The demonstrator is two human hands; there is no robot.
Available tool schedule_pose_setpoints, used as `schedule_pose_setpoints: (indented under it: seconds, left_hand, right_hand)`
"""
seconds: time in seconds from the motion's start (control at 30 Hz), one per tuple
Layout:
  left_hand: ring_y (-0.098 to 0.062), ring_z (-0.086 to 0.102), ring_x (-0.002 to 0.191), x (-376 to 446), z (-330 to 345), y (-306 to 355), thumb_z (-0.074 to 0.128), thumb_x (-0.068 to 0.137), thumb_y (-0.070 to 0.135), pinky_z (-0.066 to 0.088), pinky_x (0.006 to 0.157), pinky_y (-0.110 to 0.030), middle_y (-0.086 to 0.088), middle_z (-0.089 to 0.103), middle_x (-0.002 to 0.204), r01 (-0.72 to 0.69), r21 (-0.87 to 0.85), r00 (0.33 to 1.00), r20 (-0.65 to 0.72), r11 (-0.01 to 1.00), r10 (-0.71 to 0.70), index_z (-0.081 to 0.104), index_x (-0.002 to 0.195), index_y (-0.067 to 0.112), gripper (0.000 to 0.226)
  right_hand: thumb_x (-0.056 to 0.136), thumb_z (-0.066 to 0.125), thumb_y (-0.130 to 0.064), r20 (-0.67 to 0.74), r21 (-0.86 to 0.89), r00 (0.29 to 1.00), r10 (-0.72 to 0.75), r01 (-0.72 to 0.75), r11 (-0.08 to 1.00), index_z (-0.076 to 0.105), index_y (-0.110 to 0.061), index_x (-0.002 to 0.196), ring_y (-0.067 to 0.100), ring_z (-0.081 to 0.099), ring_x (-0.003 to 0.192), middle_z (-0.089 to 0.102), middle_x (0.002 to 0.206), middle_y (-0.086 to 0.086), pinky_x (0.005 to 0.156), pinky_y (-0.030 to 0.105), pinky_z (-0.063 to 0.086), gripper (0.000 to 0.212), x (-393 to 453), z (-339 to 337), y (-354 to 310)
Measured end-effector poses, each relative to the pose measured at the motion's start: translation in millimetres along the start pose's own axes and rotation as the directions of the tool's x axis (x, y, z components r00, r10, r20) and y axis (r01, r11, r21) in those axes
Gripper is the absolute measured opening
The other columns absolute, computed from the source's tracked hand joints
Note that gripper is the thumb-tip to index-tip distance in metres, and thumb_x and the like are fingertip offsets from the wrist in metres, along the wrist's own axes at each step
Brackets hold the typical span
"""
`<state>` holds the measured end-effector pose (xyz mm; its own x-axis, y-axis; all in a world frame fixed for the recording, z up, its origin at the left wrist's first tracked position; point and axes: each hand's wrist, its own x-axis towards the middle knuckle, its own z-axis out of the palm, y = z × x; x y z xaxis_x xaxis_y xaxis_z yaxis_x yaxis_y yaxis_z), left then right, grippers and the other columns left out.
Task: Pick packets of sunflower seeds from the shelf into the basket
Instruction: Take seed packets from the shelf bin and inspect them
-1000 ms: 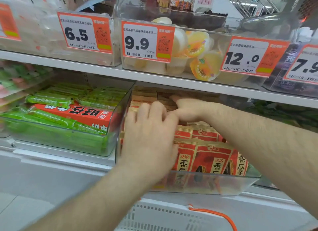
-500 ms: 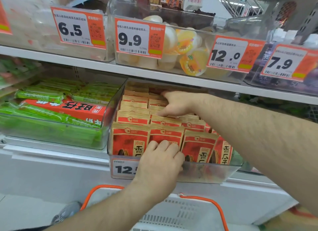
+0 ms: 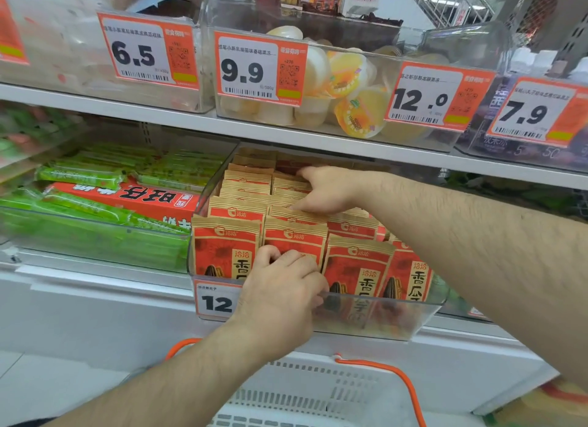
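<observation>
Shop shelf's clear plastic bin (image 3: 423, 318) shows four front red-and-tan sunflower seed packets (image 3: 356, 267). Left hand (image 3: 283, 296) pinches one; right hand (image 3: 327, 189) presses flat on back rows, over one white basket (image 3: 305, 391).

Single head view, close, forward and down onto shelf (image 3: 286, 133) and basket (image 3: 318, 391).

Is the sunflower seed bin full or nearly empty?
Nearly full: the clear bin holds upright seed packets in rows from front to back.
</observation>
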<state>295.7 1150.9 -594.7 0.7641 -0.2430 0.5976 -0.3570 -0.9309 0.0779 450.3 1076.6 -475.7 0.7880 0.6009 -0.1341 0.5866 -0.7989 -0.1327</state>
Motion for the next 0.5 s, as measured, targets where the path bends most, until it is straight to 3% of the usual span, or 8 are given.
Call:
schedule_pose_setpoints:
  seconds: [0.13,0.5]
  left_hand:
    - [-0.010,0.052,0.073,-5,-10,-7,0.067,0.066,0.025,0.027,0.077,-0.033,0.017,0.060,0.076,0.014,-0.044,0.999,-0.028,0.999,-0.016,0.069,0.072,0.031,0.008]
    - [-0.010,0.045,0.076,-28,-24,9,0.069,0.067,0.024,0.027,0.078,-0.035,0.016,0.056,0.079,-0.070,-0.048,0.997,0.010,0.996,0.071,0.068,0.077,0.032,0.012]
  right_hand:
    - [0.090,0.065,-0.049,0.002,0.017,1.000,-0.012,0.012,1.000,0.037,-0.015,0.150,0.022,0.049,0.132,0.049,0.147,0.004,0.110,0.034,0.040,0.075,2,-3,-5]
    - [0.082,0.075,-0.047,-0.036,-0.051,0.997,-0.065,0.063,0.997,0.036,-0.013,0.149,0.024,0.047,0.132,0.043,0.148,0.007,0.109,0.033,0.041,0.085,-18,6,-8]
